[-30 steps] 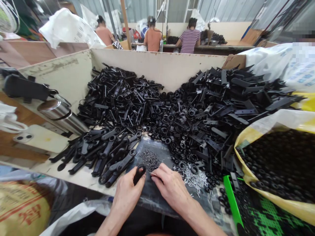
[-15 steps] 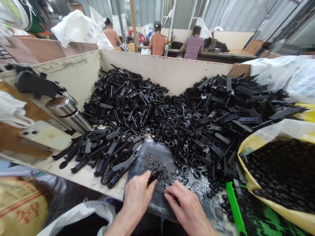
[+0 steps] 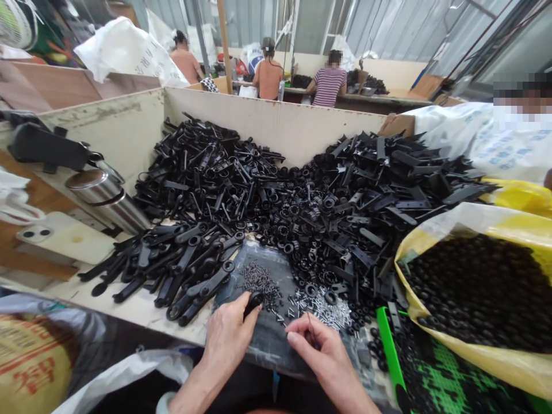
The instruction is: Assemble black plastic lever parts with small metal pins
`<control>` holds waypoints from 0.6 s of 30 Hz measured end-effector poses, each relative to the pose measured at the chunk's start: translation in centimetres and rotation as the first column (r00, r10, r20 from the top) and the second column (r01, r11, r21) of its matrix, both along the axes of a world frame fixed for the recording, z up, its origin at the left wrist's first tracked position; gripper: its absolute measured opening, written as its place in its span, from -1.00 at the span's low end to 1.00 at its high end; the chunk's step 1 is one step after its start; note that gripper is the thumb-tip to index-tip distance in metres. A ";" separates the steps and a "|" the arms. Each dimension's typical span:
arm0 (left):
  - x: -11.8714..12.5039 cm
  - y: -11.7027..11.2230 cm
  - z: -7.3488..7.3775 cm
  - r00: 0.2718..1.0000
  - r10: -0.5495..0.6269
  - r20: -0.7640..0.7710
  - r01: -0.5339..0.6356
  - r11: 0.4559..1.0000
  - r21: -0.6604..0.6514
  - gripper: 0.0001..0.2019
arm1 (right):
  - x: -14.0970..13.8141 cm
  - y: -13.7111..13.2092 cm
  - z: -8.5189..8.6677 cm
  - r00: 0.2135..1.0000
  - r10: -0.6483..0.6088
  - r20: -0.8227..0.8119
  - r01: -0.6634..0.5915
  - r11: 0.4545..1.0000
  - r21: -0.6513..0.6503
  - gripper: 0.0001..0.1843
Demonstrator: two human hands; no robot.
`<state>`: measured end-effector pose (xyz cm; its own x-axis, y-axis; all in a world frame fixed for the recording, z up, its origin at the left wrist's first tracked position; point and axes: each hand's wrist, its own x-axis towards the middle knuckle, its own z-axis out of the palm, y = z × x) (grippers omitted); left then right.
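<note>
My left hand [image 3: 228, 329] is closed around a black plastic part [image 3: 255, 299] with a rounded end. Most of that part is hidden in the palm. My right hand [image 3: 318, 345] has its thumb and forefinger pinched together, and whatever sits between them is too small to make out. Both hands hover over a dark, scuffed board [image 3: 269, 336]. Just beyond my right hand lies a scatter of silver pins [image 3: 330, 306]. A heap of small dark screws or springs [image 3: 259, 279] is beyond my left hand.
Black handle-like parts [image 3: 190, 264] lie in rows at left, by a steel flask [image 3: 107, 198] and a phone [image 3: 66, 237]. Behind are large heaps of black parts [image 3: 215, 167]. A yellow-white sack [image 3: 407, 253] and green tray [image 3: 390, 351] stand right. Several people are nearby.
My view has swung slightly right, so the scene sits further left. The fingers of my right hand have drawn back a little from the pins into a pinch. My left hand keeps its hold.
</note>
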<state>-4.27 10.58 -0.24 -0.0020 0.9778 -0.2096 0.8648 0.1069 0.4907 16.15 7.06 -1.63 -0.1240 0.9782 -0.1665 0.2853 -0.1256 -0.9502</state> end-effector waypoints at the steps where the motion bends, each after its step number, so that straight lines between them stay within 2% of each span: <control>1: -0.1 -0.2 0.0 0.998 0.014 0.068 -0.015 1.000 0.002 -0.77 | 0.0 0.0 -0.1 1.000 -0.008 -0.026 0.008 1.000 -0.019 -0.56; 3: -0.1 -0.7 0.1 0.952 0.073 0.297 -0.060 0.997 -0.053 -0.71 | -0.1 0.1 -0.2 0.999 -0.006 -0.054 0.005 1.000 -0.030 -0.55; 5: 0.2 -1.4 0.2 0.818 0.173 0.549 -0.087 0.980 -0.179 -0.68 | -0.3 0.2 -0.2 0.999 0.017 -0.040 -0.017 1.000 0.003 -0.58; 7: 0.6 -2.0 0.4 0.696 0.245 0.675 -0.070 0.959 -0.276 -0.67 | -0.5 0.3 0.2 0.999 0.051 0.018 -0.053 0.996 0.070 -0.62; 9: 1.0 -2.4 0.6 0.653 0.263 0.710 -0.050 0.951 -0.306 -0.67 | -0.6 0.5 0.7 0.991 0.089 0.097 -0.102 0.984 0.148 -0.66; 14: 1.3 -2.9 0.5 0.633 0.309 0.710 -0.055 0.933 -0.356 -0.65 | -0.7 1.0 1.7 0.947 0.184 0.264 -0.268 0.903 0.335 -0.75; 18: 1.3 -3.0 0.2 0.624 0.311 0.717 -0.040 0.929 -0.368 -0.63 | -0.7 1.2 1.7 0.906 0.210 0.368 -0.357 0.847 0.394 -0.72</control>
